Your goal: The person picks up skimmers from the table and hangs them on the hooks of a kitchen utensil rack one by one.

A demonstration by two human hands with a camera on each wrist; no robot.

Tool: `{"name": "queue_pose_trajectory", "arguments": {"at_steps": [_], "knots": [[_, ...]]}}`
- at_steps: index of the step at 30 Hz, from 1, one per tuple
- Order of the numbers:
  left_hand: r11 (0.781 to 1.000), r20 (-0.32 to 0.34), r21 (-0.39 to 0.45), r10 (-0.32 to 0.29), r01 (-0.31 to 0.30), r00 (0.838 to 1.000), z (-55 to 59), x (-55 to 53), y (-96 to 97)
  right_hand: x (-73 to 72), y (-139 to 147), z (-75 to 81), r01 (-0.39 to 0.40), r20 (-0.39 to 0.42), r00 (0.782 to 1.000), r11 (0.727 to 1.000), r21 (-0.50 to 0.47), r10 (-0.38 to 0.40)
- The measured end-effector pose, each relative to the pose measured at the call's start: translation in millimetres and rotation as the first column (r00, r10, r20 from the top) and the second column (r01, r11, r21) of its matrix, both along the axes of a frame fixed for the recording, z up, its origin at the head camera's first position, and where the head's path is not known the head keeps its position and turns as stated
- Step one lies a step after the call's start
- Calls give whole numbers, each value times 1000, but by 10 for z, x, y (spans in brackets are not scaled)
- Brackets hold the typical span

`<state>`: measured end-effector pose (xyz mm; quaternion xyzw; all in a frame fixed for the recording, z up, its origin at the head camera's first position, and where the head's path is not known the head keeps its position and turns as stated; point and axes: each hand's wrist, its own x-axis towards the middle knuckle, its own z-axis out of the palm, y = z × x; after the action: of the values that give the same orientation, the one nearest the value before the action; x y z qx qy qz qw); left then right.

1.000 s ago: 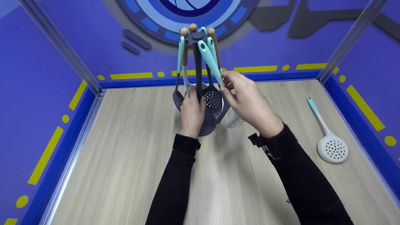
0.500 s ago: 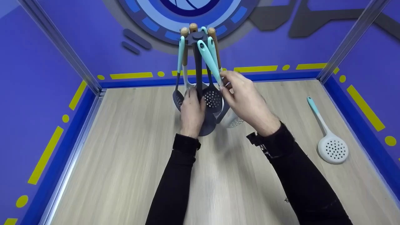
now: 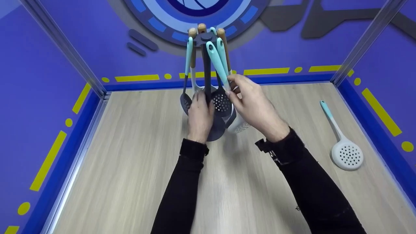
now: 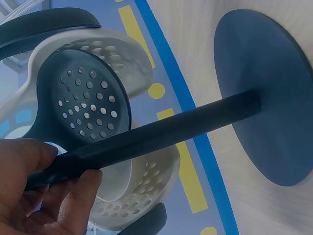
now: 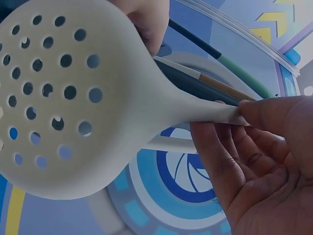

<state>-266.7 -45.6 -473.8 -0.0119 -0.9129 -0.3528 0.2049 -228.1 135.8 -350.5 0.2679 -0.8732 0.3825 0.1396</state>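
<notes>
In the head view my left hand [image 3: 199,118] grips the dark upright pole of a utensil stand [image 3: 207,70]. The left wrist view shows thumb and fingers round that pole, above the round base [image 4: 264,98]. My right hand [image 3: 255,104] pinches the neck of a white skimmer [image 5: 117,93] with a turquoise handle [image 3: 217,60]. Its perforated head hangs downward, and its handle top overlaps the stand's hooked crown [image 3: 206,38]. Behind it hang several other utensils, among them a dark skimmer [image 3: 222,104], a dark slotted utensil [image 3: 186,102] at left and ones with wooden handles [image 3: 221,34].
Another white skimmer [image 3: 347,154] with a turquoise handle lies on the wooden table [image 3: 130,162] at right. Blue printed panels [image 3: 292,48] and metal corner posts [image 3: 364,42] enclose the table at the back and both sides.
My right hand has shifted slightly left with the skimmer, whose head swings a little toward the stand. The left hand keeps its hold on the pole.
</notes>
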Motion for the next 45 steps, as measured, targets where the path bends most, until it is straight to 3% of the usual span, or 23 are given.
{"name": "queue_pose_trajectory", "arguments": {"at_steps": [31, 45], "knots": [[1000, -30, -4, -14, 14, 999, -18, -6, -3, 14, -149, -142, -22, 38, 999, 999, -27, 23], [1000, -43, 4, -17, 17, 999, -33, -1, -8, 31, -130, -134, -43, 84, 995, 998, -45, 46]]}}
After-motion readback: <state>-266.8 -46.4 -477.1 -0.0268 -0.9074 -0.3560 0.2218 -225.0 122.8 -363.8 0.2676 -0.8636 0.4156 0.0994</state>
